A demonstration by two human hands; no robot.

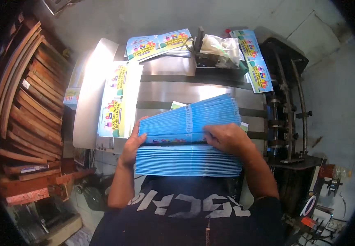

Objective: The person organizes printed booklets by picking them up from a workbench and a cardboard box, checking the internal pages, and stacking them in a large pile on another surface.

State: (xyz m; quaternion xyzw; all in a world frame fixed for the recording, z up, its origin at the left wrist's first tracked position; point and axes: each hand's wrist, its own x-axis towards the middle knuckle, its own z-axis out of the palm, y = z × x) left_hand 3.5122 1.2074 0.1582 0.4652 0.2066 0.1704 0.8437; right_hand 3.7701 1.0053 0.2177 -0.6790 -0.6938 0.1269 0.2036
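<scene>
A fanned stack of blue printed sheets [177,123] lies in front of me, its edges spread like steps. Below it, nearest my body, rests a second block of the same blue sheets [187,160], with a dark gap between the two. My left hand [132,147] grips the left end of the fanned stack, thumb on top and fingers behind. At the stack's right part, my right hand [226,138] is closed with bent fingers against the front sheet's edge. Its fingertips are partly hidden, but they appear to pinch that edge.
Colourful printed sheets lie at left [114,100], at the back [159,44] and at right [253,61] on the metal machine bed [161,92]. A black box with clear plastic [220,51] stands at the back. Metal rods [286,106] flank the right; wooden boards [36,110] the left.
</scene>
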